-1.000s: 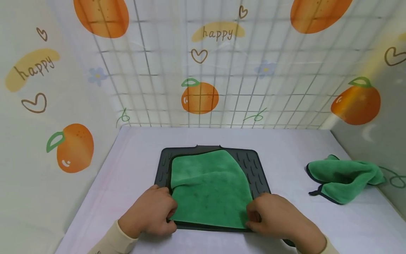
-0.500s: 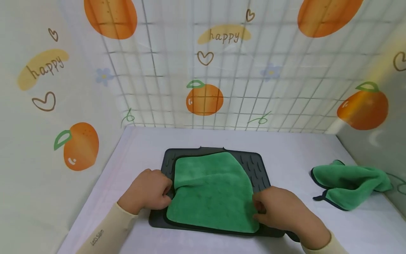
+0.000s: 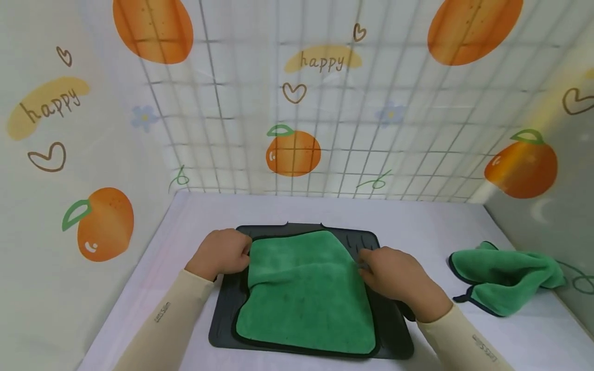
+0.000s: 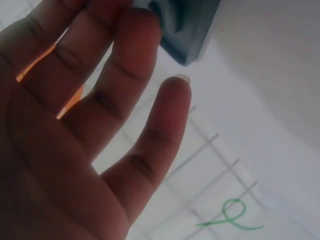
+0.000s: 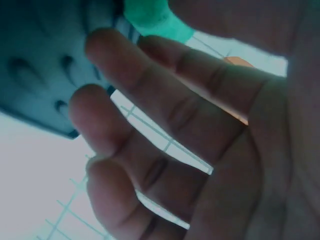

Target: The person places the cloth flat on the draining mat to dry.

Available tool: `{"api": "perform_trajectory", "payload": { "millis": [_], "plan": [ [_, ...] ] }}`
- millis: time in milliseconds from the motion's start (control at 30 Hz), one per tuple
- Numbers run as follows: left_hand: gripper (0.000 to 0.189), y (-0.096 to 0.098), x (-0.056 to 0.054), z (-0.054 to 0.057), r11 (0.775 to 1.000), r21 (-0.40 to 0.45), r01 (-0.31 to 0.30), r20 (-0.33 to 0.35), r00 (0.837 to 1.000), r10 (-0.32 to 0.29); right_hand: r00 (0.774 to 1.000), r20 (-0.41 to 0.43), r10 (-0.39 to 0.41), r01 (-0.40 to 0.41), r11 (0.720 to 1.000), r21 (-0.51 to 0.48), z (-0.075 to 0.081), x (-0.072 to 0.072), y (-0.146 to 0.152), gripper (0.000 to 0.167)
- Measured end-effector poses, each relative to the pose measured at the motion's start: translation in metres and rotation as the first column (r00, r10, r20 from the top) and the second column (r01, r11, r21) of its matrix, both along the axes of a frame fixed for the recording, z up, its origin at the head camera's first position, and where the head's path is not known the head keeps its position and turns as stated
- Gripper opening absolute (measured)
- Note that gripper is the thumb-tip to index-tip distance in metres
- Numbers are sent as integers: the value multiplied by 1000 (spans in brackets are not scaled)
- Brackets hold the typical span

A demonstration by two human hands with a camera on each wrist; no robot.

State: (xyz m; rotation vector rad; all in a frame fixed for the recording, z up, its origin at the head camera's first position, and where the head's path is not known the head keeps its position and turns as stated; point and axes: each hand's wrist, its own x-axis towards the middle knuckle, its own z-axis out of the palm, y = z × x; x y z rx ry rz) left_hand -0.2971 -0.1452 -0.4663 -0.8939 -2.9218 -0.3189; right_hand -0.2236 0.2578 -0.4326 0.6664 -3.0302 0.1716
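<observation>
A green cloth (image 3: 306, 304) with dark edging lies over a dark ridged board (image 3: 403, 342) on the table, a crease running across its middle. My left hand (image 3: 225, 252) is at the cloth's upper left corner, fingers bent. In the left wrist view the outer fingers (image 4: 167, 107) are loosely bent beside a corner of the board (image 4: 187, 37), and the fingertip contact is hidden. At the cloth's upper right edge is my right hand (image 3: 394, 273), thumb and index finger apart. Its fingers (image 5: 120, 55) look loosely extended in the right wrist view, near the cloth (image 5: 160, 22).
A second green cloth (image 3: 510, 304), crumpled and dark-edged with a small loop, lies on the right of the white table (image 3: 431, 221). White walls (image 3: 232, 154) printed with oranges and grid lines stand behind and at both sides.
Both hands have moved from the cloth's near corners up along its sides to the far part. The near corners now lie uncovered on the board. The second cloth has stayed put.
</observation>
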Motion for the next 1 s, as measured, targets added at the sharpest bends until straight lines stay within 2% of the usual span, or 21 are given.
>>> {"api": "perform_trajectory", "payload": {
  "millis": [100, 167, 300, 533, 667, 800, 1000],
  "plan": [
    [30, 1, -7, 2, 1000, -6, -27, 35, 999, 28, 999, -46, 27, -27, 1000, 2, -1, -14, -10, 7],
    [27, 3, -13, 3, 999, -3, -44, 42, 998, 44, 998, -59, 18, -17, 1000, 23, -1, -24, -17, 14],
    [25, 10, -21, 2, 998, -30, -60, 28, 998, 61, 998, -65, -12, 18, 995, 98, 1, -43, -33, 9],
    [22, 21, -24, -2, 996, -80, -50, 17, 999, 52, 996, 67, -55, 46, 991, 125, -3, -68, -50, 55],
    [24, 23, -21, -2, 991, -115, -68, 19, 997, 71, 988, 146, -56, 39, 993, 113, -8, -74, -51, 69],
    [24, 25, -23, -5, 993, -116, -39, 3, 999, 39, 986, 166, -35, 20, 995, 94, -12, -77, -49, 62],
    [21, 26, -22, -6, 998, -64, 12, 27, 1000, -10, 997, 44, 69, -70, 998, 8, -13, -80, -47, 38]
  ]
}}
